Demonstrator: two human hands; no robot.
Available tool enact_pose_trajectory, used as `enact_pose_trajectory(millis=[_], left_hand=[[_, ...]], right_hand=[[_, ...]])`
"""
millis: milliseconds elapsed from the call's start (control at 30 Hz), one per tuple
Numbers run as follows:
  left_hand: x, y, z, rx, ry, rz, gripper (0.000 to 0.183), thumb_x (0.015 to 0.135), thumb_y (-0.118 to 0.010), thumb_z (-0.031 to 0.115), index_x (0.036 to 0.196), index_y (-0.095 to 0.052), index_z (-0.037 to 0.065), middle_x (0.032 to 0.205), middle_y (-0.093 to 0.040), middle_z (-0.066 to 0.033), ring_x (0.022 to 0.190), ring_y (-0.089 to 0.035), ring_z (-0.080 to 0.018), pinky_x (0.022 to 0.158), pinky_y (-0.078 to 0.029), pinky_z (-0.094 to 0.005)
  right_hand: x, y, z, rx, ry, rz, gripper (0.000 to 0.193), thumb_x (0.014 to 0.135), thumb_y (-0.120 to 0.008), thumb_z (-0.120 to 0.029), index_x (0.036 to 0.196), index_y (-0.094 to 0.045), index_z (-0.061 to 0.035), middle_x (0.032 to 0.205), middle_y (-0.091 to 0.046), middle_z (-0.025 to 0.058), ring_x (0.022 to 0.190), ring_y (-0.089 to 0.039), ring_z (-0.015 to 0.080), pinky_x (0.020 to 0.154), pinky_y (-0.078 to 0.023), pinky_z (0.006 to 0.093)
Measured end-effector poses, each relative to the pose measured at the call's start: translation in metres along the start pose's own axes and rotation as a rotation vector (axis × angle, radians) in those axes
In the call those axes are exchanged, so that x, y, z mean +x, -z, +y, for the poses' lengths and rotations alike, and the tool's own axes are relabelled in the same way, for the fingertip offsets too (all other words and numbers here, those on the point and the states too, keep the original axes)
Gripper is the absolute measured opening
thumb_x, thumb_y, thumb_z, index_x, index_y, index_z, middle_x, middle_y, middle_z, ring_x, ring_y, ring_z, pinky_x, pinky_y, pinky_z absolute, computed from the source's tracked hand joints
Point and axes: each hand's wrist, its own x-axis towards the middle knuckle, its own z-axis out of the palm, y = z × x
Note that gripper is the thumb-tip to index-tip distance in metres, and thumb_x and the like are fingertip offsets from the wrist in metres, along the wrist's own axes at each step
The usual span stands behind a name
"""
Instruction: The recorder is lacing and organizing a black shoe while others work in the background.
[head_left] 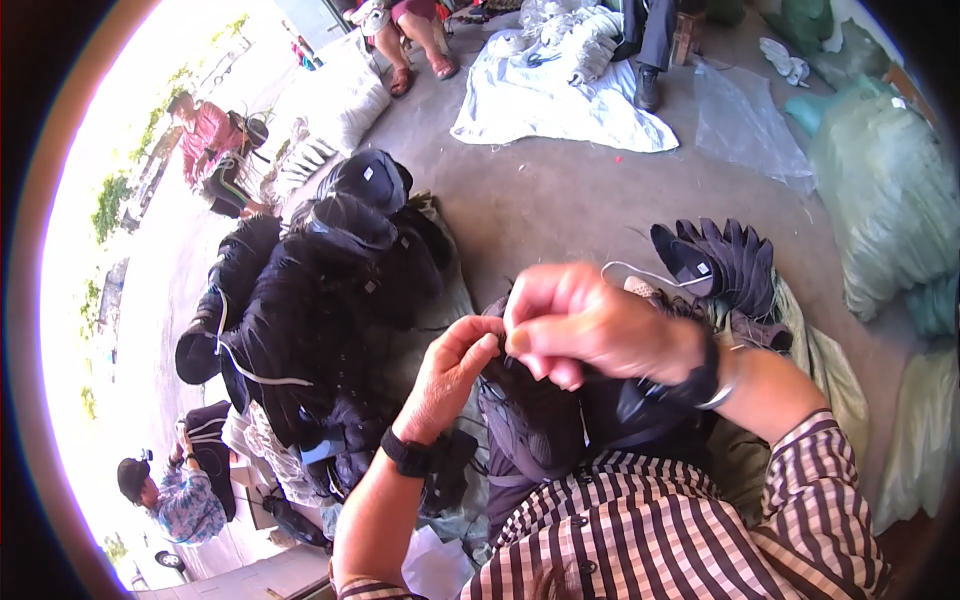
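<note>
Both my hands meet in the middle, above my lap. My left hand (446,380) is closed in a pinch at the upper edge of a dark shoe upper (530,425), which hangs down over my lap. Close against it, my right hand (590,325) is closed too, thumb and fingers pressed together; what it pinches is too small or hidden to make out. A large heap of black shoe uppers (290,290), nested in rows, lies to the left, with a white cord (265,375) across it. At right sits a smaller row of dark uppers (725,265) with a pale cord.
Green sacks (885,190) line the right side. A white sheet (560,110) with pale bundles and a clear plastic sheet (750,120) lie on the far floor. One person (215,145) sits at far left, another (190,500) at lower left; legs (415,45) show at the top.
</note>
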Motion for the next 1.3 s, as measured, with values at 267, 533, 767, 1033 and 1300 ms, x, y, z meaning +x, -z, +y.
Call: enact_pose_trajectory(millis=[267,533,767,1033,1300], left_hand=[[-0.009,-0.031,0.057,-0.081,-0.161,-0.304,0.026,0.088,-0.068,0.024,0.104,-0.066,0.003,0.088,-0.067,-0.0014,0.086,-0.058,-0.0084,0.079,-0.048,-0.0264],[-0.038,0.031,0.016,-0.194,0.003,0.442,0.026,0.099,-0.047,0.022,0.100,-0.061,0.001,0.059,-0.043,0.0045,0.053,-0.037,-0.0048,0.052,-0.034,-0.0214],[-0.062,0.028,-0.015,-0.271,0.082,0.479,0.034,0.098,-0.048,0.033,0.109,-0.060,0.003,0.086,-0.058,0.0001,0.068,-0.051,-0.0046,0.062,-0.043,-0.0187],[-0.067,0.064,-0.030,-0.564,-0.079,0.705,0.038,0.097,-0.047,0.037,0.118,-0.057,0.007,0.103,-0.064,-0.0044,0.092,-0.061,-0.0160,0.081,-0.051,-0.0330],[-0.094,0.116,-0.034,-0.767,-0.196,0.955,0.032,0.100,-0.045,0.023,0.124,-0.054,0.004,0.091,-0.061,-0.0010,0.076,-0.057,-0.0106,0.074,-0.049,-0.0273]], right_hand=[[-0.023,-0.019,-0.049,-0.019,0.177,-0.061,0.012,0.084,-0.066,-0.001,0.087,-0.055,0.0016,0.072,-0.063,0.0096,0.051,-0.055,0.0074,0.043,-0.042,0.0168],[-0.061,0.102,-0.024,0.107,0.617,0.558,0.006,0.088,-0.065,-0.015,0.089,-0.063,-0.0093,0.085,-0.064,0.0010,0.064,-0.057,0.0067,0.056,-0.048,0.0236],[-0.075,0.167,0.034,0.462,0.326,0.928,0.010,0.089,-0.062,-0.021,0.088,-0.059,-0.0119,0.093,-0.067,0.0081,0.076,-0.062,0.0157,0.070,-0.052,0.0309],[-0.011,0.084,0.074,-0.489,0.093,0.579,0.011,0.090,-0.056,-0.007,0.098,-0.062,-0.0014,0.073,-0.062,0.0028,0.061,-0.059,0.0089,0.055,-0.049,0.0213],[-0.042,0.055,0.077,-0.804,0.105,0.436,0.008,0.087,-0.056,-0.010,0.088,-0.058,-0.0027,0.066,-0.062,0.0121,0.061,-0.064,0.0244,0.059,-0.050,0.0343]])
